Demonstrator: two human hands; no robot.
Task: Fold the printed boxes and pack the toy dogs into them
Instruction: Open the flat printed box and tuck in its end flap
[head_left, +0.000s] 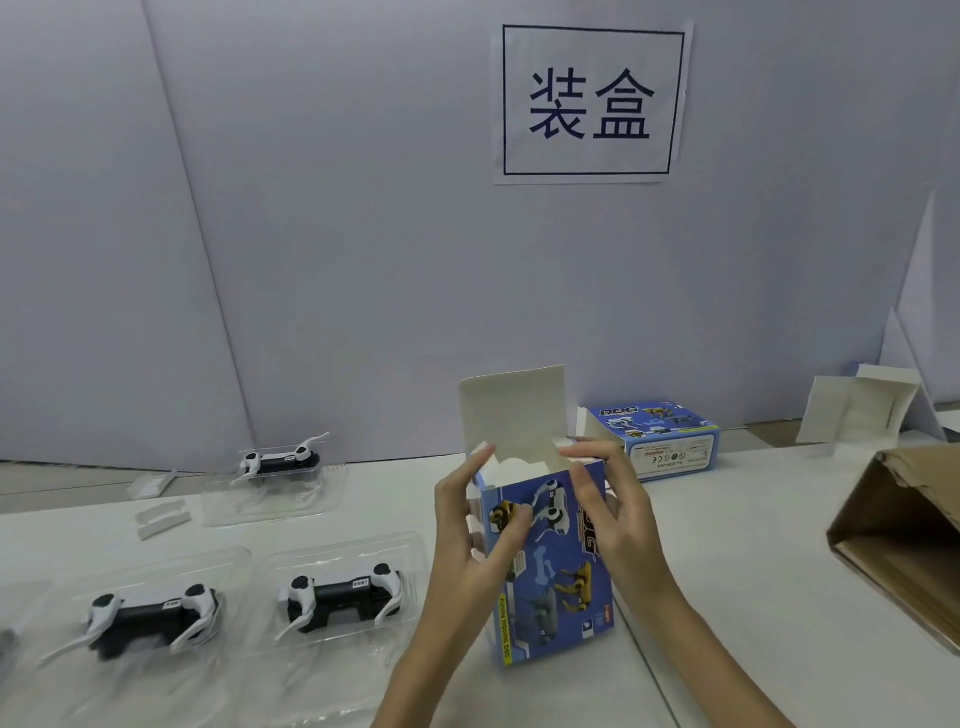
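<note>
Blue printed box (553, 571) hides both hands' fingertips.

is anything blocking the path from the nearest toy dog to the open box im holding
Nothing visible does. The black-and-white toy dog in its clear plastic tray lies just left of the upright blue printed box, with only the left hand on the box's side between them; the top flap stands open.

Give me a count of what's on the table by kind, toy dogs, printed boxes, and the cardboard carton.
Black-and-white toy dogs in clear plastic trays: 3
Blue printed boxes: 2, one held upright, one lying behind
Brown cardboard carton: 1
Total: 6
</note>
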